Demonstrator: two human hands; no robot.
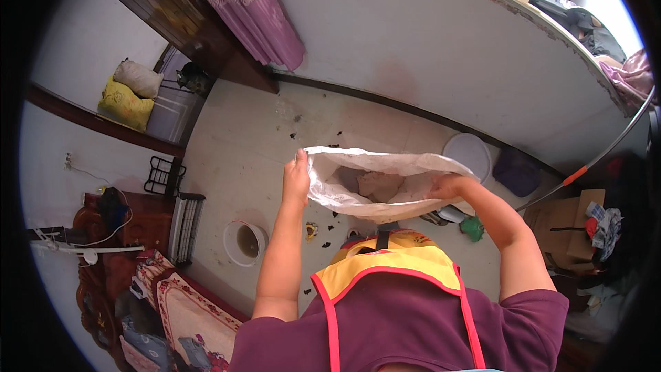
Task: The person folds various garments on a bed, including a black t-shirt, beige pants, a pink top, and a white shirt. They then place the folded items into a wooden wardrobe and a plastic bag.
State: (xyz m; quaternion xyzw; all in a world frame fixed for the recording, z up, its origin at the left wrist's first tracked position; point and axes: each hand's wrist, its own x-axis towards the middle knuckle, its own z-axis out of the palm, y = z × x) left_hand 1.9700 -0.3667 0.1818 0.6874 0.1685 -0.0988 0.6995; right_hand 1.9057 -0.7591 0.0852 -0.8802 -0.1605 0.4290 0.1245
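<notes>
A white woven sack point(356, 210) is held with its mouth spread wide before my body. At the left end of the mouth, my left hand point(297, 178) grips the rim, thumb up. My right hand point(445, 187) is at the right end, its fingers inside the opening and partly hidden; the rim passes by its wrist. Deep in the sack lies a pale, lumpy thing point(381, 184) that I cannot identify. The sack's lower part is out of sight below its rim.
A white bucket point(227, 243) with murky liquid stands on the floor at left. Dark scraps point(326, 244) are scattered near it. Beyond the sack lie a round white lid point(468, 152) and a dark blue bundle point(516, 171). A cardboard box point(560, 227) stands at right, a bed point(199, 305) at lower left.
</notes>
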